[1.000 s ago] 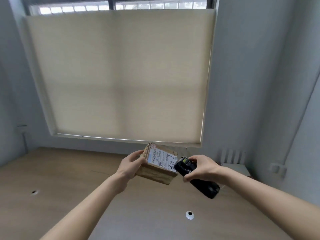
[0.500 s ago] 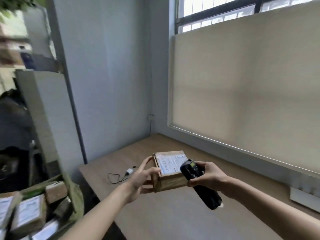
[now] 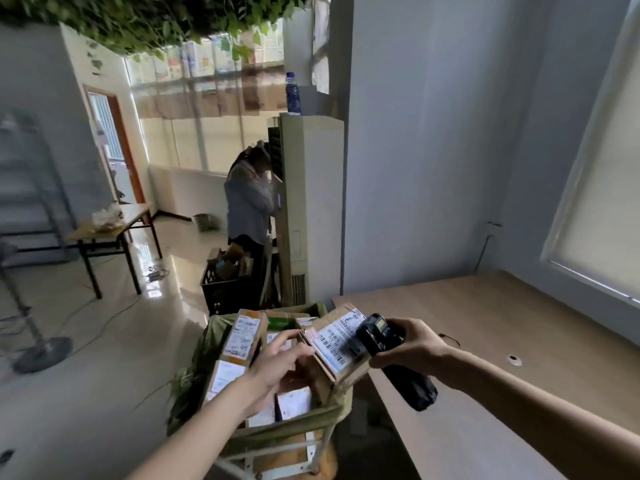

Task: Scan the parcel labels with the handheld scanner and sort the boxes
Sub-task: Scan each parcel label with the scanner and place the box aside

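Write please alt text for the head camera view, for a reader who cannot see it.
A person's left hand holds a labelled cardboard parcel above a green cart full of parcels, while the right hand grips a black handheld scanner at its label. A wooden desk is on the right; another person stands behind.

Daylight enters from glazing at eleven o'clock, glaring off the floor [image 3: 166, 271]; the foreground is dim, perhaps motion-blurred, with edges bowed.

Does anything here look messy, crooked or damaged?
Mostly the green fabric cart: its labelled cardboard parcels lie jumbled, tilted at different angles. The brown cardboard box in the left hand also sits tilted. No visible spill or damage.
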A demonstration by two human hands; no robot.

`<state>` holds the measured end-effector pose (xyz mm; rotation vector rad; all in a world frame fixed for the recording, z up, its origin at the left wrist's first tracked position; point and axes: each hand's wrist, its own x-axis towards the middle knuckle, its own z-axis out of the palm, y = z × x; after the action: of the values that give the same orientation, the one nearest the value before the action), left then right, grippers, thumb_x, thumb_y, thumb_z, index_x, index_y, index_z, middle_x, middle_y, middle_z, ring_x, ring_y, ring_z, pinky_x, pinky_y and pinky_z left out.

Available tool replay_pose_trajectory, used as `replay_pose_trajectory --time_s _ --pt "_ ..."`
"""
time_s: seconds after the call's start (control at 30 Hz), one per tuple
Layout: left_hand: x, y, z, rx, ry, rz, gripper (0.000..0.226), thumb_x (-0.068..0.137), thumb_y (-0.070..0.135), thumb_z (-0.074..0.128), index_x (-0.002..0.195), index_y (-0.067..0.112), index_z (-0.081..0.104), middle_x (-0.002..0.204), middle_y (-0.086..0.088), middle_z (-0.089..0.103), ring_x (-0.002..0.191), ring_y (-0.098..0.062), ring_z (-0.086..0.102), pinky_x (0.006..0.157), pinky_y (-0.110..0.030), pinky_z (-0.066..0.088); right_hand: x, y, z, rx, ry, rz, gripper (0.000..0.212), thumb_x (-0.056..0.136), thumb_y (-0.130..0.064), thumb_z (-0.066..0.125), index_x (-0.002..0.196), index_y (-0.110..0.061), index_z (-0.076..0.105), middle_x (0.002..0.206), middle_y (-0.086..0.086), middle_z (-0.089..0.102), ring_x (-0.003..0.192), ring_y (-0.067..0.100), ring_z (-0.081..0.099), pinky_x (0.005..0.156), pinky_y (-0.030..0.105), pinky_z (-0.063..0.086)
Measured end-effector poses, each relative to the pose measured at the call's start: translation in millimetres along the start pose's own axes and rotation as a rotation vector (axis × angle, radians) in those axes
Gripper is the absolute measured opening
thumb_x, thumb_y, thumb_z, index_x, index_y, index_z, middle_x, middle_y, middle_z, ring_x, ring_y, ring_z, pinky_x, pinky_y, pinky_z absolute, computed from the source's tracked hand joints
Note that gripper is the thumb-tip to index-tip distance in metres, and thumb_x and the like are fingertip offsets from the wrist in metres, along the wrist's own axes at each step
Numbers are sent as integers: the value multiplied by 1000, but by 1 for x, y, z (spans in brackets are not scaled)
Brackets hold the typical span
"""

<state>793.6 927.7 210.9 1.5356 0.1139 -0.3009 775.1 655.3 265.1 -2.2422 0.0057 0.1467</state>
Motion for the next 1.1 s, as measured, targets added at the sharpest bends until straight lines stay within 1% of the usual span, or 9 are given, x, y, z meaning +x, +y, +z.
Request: replay_pose_trajectory --time_s 0.1,0.23,0.37,0.5,0.67,0.73,0.87,0.97,1.1 --pt "28 -8 -41 -79 96 -2 53 74 17 84 122 26 62 109 -18 68 73 -24 77 60 -40 61 52 -17 39 29 -24 -29 50 57 -28 95 103 -31 76 94 -7 78 89 15 74 85 31 61" --pt "76 -21 -71 -116 137 -35 65 74 14 84 128 34 53 117 -19 69 81 -40 76 61 -42 61 120 -20 86 111 -90 -9 58 47 -38 93 101 -29 77 91 -7 79 85 12 76 86 33 62" --pt "130 -48 -74 -77 146 -104 79 79 8 81 141 38 44 119 -7 69 82 -27 77 60 -35 61 186 1 121 151 -155 32 61 45 -40 97 101 -22 78 92 -3 80 88 16 76 89 38 62" --pt "170 -90 -75 115 184 -166 92 74 26 88 150 35 37 131 3 58 115 -20 63 102 -42 53 233 38 142 105 -215 107 53 51 -33 97 98 -21 74 91 -1 78 83 14 75 81 31 63" --pt "190 -141 -64 249 117 -277 93 72 36 87 149 32 35 138 -3 60 126 -22 57 112 -42 43 252 87 158 18 -309 177 56 54 -31 92 105 -25 69 96 1 75 85 17 75 79 35 65" --pt "194 -153 -59 295 76 -292 92 69 42 87 145 38 35 135 1 60 123 -16 56 109 -35 44 251 102 163 6 -312 216 58 56 -28 93 108 -27 67 100 2 74 87 19 74 82 39 65" --pt "198 -168 -49 388 19 -245 72 69 44 89 124 45 44 103 21 64 89 12 63 73 -7 47 250 123 168 -6 -274 268 62 59 -25 95 111 -30 62 102 0 74 88 17 74 81 37 65" --pt "193 -176 -40 496 27 -220 68 56 63 82 111 51 44 99 16 71 93 -4 67 83 -27 53 248 134 171 -37 -267 301 68 56 -25 96 114 -28 61 102 2 74 90 21 74 82 42 65" --pt "191 -183 -42 537 55 -226 74 49 73 77 112 51 43 100 16 70 95 -8 67 88 -34 54 243 140 177 -34 -283 318 73 53 -23 97 116 -30 61 104 1 73 91 22 74 83 42 65"
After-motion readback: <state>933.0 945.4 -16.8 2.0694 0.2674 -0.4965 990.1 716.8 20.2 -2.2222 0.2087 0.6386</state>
